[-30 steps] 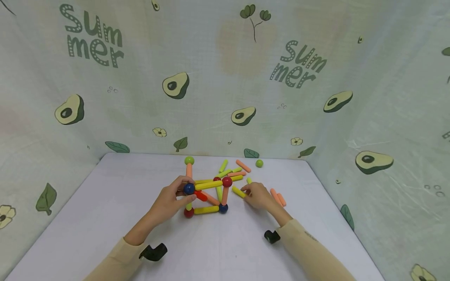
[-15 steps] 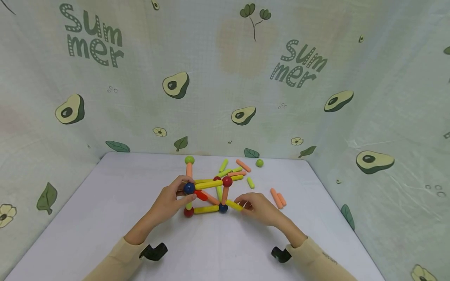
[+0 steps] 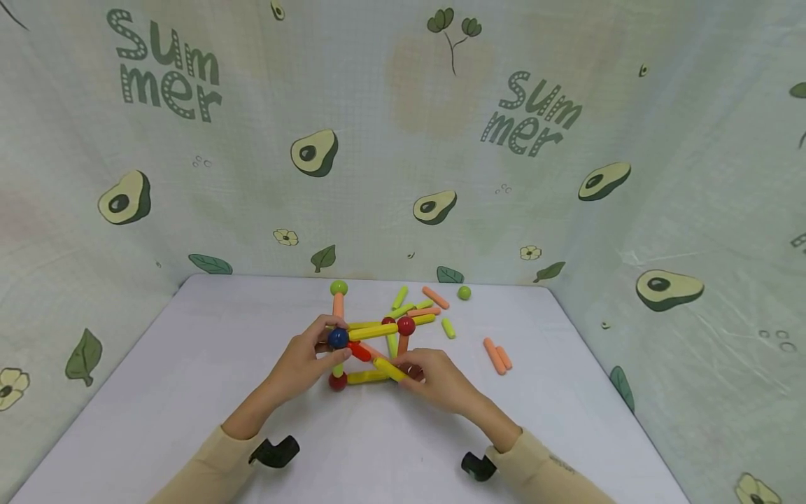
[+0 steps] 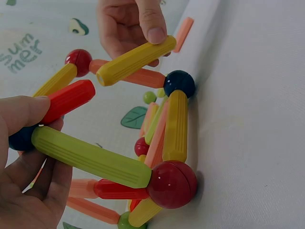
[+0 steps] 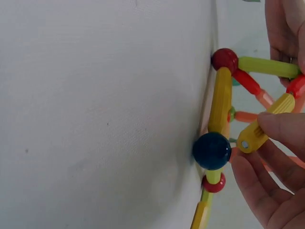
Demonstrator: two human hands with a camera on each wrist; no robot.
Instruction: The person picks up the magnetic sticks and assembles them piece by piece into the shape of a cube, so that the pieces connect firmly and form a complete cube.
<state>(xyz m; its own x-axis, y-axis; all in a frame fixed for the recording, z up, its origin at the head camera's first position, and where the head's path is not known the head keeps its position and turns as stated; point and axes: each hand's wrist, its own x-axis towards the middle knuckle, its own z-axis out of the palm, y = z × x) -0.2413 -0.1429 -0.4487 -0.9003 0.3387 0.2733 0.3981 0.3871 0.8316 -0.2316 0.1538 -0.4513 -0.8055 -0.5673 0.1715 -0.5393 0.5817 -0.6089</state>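
Observation:
My left hand [image 3: 307, 360] grips a box-like frame of magnetic rods and balls [image 3: 373, 332] at its upper-left blue ball [image 3: 338, 339]. In the left wrist view, the thumb lies against a red rod [image 4: 71, 100] sticking out from that ball. My right hand [image 3: 437, 383] pinches a loose yellow magnetic rod [image 3: 389, 369] between thumb and fingers. This rod slants before the frame, its far end close to the red rod's tip; whether they touch, I cannot tell. The lower-right blue ball [image 4: 179, 84] is mostly hidden behind the right hand in the head view.
Behind the frame lie several loose green and orange rods [image 3: 436, 297]. Two orange rods [image 3: 495, 355] rest to the right, and a green ball [image 3: 464, 292] sits near the table's back edge. A printed cloth [image 3: 378, 140] hangs behind the white table [image 3: 252, 315].
The right hand has brought the yellow rod from the loose pieces leftward, to the front of the frame. My left hand and the frame stay in place.

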